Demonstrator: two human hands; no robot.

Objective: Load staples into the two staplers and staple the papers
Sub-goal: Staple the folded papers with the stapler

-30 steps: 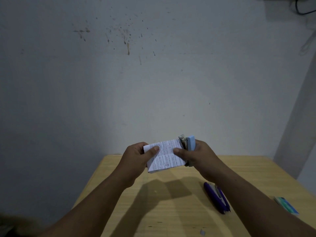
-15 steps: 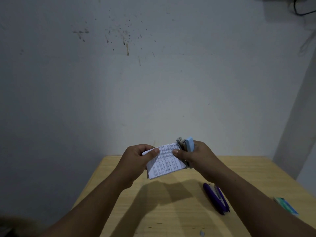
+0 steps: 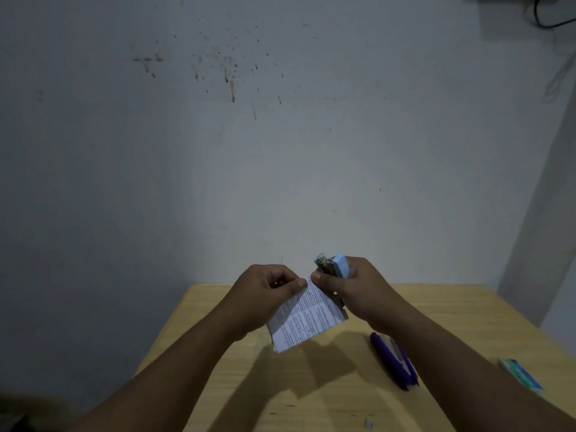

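Note:
A small stack of printed white papers (image 3: 304,319) hangs tilted above the table, its top corner pinched between both hands. My left hand (image 3: 265,291) grips that corner with thumb and fingers. My right hand (image 3: 352,288) holds a light blue stapler (image 3: 338,265) upright, its metal end showing at the top, while its thumb presses the papers' top corner. A purple stapler (image 3: 394,360) lies on the wooden table (image 3: 452,322), to the right under my right forearm.
A teal and white staple box (image 3: 522,374) lies near the table's right edge. A small strip of staples (image 3: 462,424) rests near the front edge. A stained grey wall rises right behind the table.
The papers have swung from nearly level to hanging down and left from their top corner. My hands have come closer together around that corner.

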